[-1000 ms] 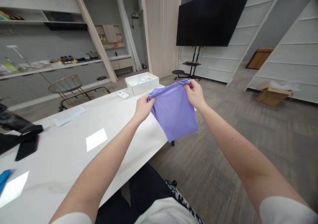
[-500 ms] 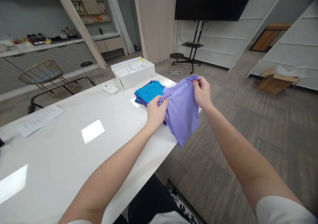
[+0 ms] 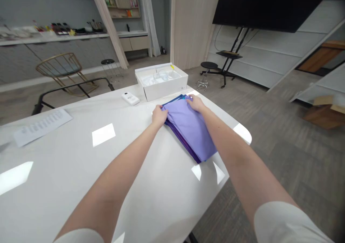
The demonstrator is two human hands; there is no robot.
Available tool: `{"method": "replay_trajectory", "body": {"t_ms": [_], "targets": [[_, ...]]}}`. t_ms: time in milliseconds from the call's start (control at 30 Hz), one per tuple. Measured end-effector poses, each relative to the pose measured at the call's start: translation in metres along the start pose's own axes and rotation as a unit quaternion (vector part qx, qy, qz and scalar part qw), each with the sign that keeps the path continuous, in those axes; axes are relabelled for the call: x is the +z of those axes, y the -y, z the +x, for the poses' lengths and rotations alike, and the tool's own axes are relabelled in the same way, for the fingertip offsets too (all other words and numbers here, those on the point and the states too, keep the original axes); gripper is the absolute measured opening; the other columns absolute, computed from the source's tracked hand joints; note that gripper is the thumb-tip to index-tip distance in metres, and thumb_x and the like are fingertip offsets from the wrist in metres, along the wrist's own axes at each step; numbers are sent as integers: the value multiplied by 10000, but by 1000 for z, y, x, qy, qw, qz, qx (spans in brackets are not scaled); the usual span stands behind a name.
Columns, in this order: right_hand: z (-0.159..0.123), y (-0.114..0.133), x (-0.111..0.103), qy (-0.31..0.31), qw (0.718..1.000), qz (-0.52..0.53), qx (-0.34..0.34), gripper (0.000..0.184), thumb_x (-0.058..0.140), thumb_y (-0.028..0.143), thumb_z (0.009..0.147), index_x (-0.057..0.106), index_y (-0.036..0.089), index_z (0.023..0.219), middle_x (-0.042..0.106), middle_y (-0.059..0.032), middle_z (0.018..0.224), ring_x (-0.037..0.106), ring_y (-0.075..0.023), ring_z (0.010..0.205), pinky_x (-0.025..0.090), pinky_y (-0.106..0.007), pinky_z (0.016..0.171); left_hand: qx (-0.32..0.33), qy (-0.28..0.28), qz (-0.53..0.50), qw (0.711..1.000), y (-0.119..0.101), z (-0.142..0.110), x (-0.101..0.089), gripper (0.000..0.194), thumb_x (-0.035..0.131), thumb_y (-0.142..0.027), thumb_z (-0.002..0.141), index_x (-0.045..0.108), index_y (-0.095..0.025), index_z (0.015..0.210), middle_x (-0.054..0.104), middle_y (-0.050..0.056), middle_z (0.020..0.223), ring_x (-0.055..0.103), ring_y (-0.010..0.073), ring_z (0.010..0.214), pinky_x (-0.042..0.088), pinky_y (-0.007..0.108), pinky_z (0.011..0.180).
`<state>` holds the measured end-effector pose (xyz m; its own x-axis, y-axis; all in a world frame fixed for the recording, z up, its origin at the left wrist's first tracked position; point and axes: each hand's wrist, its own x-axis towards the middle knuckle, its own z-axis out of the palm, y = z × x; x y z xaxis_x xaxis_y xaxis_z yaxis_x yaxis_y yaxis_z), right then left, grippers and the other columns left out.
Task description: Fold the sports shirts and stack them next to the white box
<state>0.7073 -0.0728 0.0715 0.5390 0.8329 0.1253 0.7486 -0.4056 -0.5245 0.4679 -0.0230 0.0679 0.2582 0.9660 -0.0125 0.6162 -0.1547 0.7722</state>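
Observation:
A light purple cloth (image 3: 190,128) lies spread over a stack of folded cloths (image 3: 183,140), whose dark purple and blue edges show along the left side and at the far end. My left hand (image 3: 159,116) pinches the light purple cloth at its far left corner. At the far right corner my right hand (image 3: 196,103) has its fingers closed on the same cloth. My right forearm covers part of the cloth's right side.
On the white table (image 3: 140,185) an open white box (image 3: 164,88) with clear wrapping stands behind the stack. A small white device (image 3: 130,98) lies left of it, and a printed sheet (image 3: 43,126) farther left. The table's rounded corner is at the right.
Both hands have carried the light purple cloth forward and down from mid-air beside the table onto the stack, covering the blue top cloth. The view has turned somewhat left.

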Motion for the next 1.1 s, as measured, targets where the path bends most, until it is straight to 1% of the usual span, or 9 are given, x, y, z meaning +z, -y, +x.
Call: {"method": "replay_trajectory", "body": {"t_ms": [100, 233, 333, 467, 567, 700, 867, 1000, 1100], "targets": [[-13, 5, 18, -41, 997, -63, -30, 620, 569, 378, 968, 432, 216, 1550, 424, -199, 1582, 427, -408, 1410, 371, -667, 1108, 166, -84, 93, 978, 11, -11, 0, 508, 481, -210, 955, 489, -160, 1461, 541, 183, 1466, 505, 304, 1365, 403, 457, 1128], [-20, 9, 21, -52, 985, -30, -160, 531, 446, 426, 1030, 502, 224, 1517, 423, -136, 1612, 358, -322, 1489, 268, -569, 1228, 366, 25, 152, 918, 5, -21, 11, 498, 345, -259, 1036, 464, -192, 1515, 479, 130, 1569, 401, 257, 1477, 269, 439, 1248], [-22, -5, 26, 72, 986, -10, -149, 553, 385, 528, 1048, 539, 252, 1501, 463, -94, 1598, 363, -294, 1500, 243, -523, 1254, 298, 107, 205, 926, 7, -17, 26, 597, 357, -477, 1047, 396, -194, 1572, 377, 140, 1648, 305, 302, 1540, 199, 510, 1275], [-27, -36, 21, 135, 990, -31, 1, 671, 314, 658, 1028, 382, 319, 1603, 315, -66, 1684, 272, -356, 1543, 164, -658, 1236, 176, 108, 245, 947, 13, -15, 33, 755, 299, -604, 1025, 280, -150, 1628, 244, 179, 1696, 237, 375, 1562, 173, 595, 1262], [-38, -46, 4, 119, 991, -48, 33, 705, 254, 667, 1030, 354, 291, 1617, 294, -94, 1689, 252, -369, 1551, 165, -695, 1218, 231, 31, 264, 936, 2, -34, 30, 716, 271, -512, 1049, 286, -66, 1610, 241, 198, 1692, 204, 330, 1578, 116, 555, 1286], [-76, -39, -7, 73, 995, -46, -57, 666, 183, 600, 1058, 380, 275, 1605, 276, -72, 1697, 231, -300, 1567, 214, -627, 1238, 357, 11, 247, 901, -14, -80, 45, 707, 257, -488, 1058, 313, -27, 1591, 252, 183, 1692, 210, 272, 1581, 128, 439, 1304], [-122, -50, -5, 120, 985, -80, -94, 596, 180, 542, 1074, 338, 349, 1615, 293, -22, 1691, 243, -283, 1565, 193, -661, 1231, 358, 84, 249, 896, -10, -120, 76, 775, 288, -583, 1037, 345, -39, 1586, 309, 179, 1672, 236, 305, 1571, 181, 445, 1294], [-141, -71, -22, 110, 990, -92, 7, 625, 212, 565, 1062, 313, 316, 1627, 227, -59, 1708, 224, -345, 1564, 206, -761, 1170, 327, 56, 254, 909, -11, -137, 76, 776, 317, -572, 1033, 335, -30, 1588, 297, 202, 1671, 230, 331, 1569, 176, 490, 1291], [-168, -76, -31, 66, 994, -84, -27, 636, 222, 549, 1064, 316, 274, 1630, 214, -73, 1711, 182, -323, 1578, 180, -713, 1208, 362, 28, 245, 899, -11, -162, 70, 738, 310, -525, 1046, 297, -42, 1604, 267, 188, 1686, 208, 302, 1579, 154, 485, 1295]]}}
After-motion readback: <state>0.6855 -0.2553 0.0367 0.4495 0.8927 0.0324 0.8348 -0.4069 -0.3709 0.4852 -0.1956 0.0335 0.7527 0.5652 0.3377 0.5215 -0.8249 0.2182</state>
